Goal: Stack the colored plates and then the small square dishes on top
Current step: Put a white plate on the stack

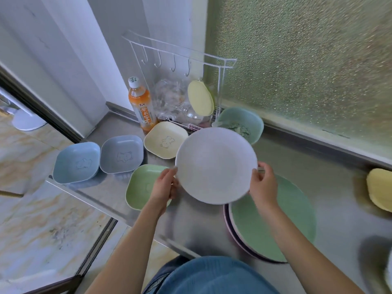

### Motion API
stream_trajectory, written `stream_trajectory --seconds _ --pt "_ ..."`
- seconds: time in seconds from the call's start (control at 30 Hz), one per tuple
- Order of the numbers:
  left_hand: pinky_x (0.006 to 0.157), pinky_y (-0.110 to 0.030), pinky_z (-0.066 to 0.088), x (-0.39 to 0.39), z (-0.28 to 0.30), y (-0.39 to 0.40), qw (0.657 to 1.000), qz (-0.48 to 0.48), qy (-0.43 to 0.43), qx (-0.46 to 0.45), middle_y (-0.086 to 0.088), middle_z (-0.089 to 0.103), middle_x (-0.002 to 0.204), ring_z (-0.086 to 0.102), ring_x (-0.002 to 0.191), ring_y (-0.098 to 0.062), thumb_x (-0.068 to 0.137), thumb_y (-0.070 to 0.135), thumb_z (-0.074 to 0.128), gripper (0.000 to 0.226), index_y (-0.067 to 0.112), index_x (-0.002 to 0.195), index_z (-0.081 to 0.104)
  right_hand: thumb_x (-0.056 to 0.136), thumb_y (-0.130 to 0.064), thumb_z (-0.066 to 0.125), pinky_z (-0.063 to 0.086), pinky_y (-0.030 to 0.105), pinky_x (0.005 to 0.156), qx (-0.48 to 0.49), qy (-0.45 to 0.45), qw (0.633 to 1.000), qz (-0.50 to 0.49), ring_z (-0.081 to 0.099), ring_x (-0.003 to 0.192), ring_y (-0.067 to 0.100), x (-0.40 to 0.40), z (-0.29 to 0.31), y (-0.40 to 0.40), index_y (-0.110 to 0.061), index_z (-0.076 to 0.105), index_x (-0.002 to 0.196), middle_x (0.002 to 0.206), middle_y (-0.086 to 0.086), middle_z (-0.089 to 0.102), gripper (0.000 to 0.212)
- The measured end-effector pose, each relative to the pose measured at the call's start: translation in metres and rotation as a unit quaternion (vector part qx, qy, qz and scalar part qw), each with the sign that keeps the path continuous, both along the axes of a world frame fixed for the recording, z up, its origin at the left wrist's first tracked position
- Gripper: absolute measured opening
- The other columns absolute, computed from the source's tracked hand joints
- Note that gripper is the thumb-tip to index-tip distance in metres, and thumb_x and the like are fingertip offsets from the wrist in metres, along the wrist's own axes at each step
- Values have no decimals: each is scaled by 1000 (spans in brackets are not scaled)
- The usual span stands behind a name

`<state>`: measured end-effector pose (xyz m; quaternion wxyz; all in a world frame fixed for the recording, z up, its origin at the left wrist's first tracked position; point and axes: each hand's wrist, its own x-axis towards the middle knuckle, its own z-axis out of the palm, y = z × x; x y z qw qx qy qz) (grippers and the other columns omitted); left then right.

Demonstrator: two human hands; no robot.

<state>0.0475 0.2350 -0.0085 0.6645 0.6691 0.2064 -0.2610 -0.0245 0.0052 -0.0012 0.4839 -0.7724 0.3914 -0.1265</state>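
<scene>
I hold a white round plate (215, 165) in the air with both hands. My left hand (164, 186) grips its left rim and my right hand (264, 185) grips its right rim. Below it and to the right, a green round plate (273, 221) tops a stack with a pink plate rim (230, 228) showing underneath. Small square dishes lie on the steel counter: two blue ones (76, 163) (122, 157), a cream one (164, 140) and a green one (141, 184), which my left hand partly covers.
An orange drink bottle (141, 105) stands behind the cream dish. A white wire rack (220, 85) holds a yellow-green dish (200, 98) and plastic wrap. A teal strainer bowl (240, 124) sits by the window. A yellow dish (380, 188) lies far right. The counter edge (89, 199) runs at left.
</scene>
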Motion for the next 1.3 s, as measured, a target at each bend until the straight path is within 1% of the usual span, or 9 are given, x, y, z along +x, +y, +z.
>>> stream_trajectory --seconds 0.13,0.27,0.33,0.53,0.7,0.97,1.07,1.2,1.3 --pt "34 -16 27 -3 12 -40 986 -118 -94 75 -1 44 53 34 40 -11 91 17 53 14 24 80 57 94 -13 46 51 46 76 -38 17 999 -22 61 82 31 -47 5 -46 -9 55 118 93 13 65 26" --pt "36 -15 30 -25 21 -83 971 -212 -100 48 0 46 56 37 35 -4 91 18 57 8 15 97 59 93 -11 47 49 44 82 -24 45 997 -65 61 88 32 -89 -1 -78 -6 57 119 100 17 66 28" --pt "44 -17 36 -40 19 -101 957 -231 -157 82 3 50 60 44 43 -5 90 18 57 6 12 92 57 93 -12 47 49 46 85 -25 59 995 -77 61 95 34 -105 -5 -84 -8 58 117 107 17 66 26" --pt "61 -35 37 -71 -2 -115 837 -375 -241 318 -1 46 62 54 71 -35 95 36 39 38 18 62 34 96 -12 41 43 39 83 -69 103 991 -53 57 102 37 -140 -9 -97 -4 55 118 112 19 63 27" --pt "66 -34 39 -80 2 -121 790 -395 -247 399 -13 62 95 60 86 -36 97 40 30 32 14 82 40 99 -18 35 40 35 69 -141 175 974 30 59 93 38 -149 -10 -100 -9 47 123 103 19 65 29" --pt "63 -33 39 -86 -4 -107 744 -424 -275 437 -11 65 92 59 83 -34 94 40 34 30 14 80 41 99 -18 30 41 35 66 -209 232 944 102 62 88 34 -156 -13 -97 -12 35 132 99 15 67 34" --pt "69 -34 41 -87 -9 -105 765 -398 -265 432 -5 62 103 58 92 -30 93 44 37 30 15 93 43 99 -20 30 42 35 68 -177 221 955 91 60 92 33 -155 -17 -96 -14 35 131 106 14 64 33" --pt "101 -42 40 -86 -23 -101 885 -345 -154 273 -4 46 136 48 122 -28 87 53 44 59 23 137 34 98 -28 34 43 43 86 -86 180 979 44 52 108 36 -159 -23 -93 -15 33 134 126 19 48 38" --pt "108 -42 36 -91 -23 -111 915 -341 -111 185 -6 45 140 45 125 -29 89 44 45 65 27 147 20 99 -28 34 41 42 90 -33 162 986 34 50 111 37 -162 -27 -87 -13 30 138 128 21 46 42"
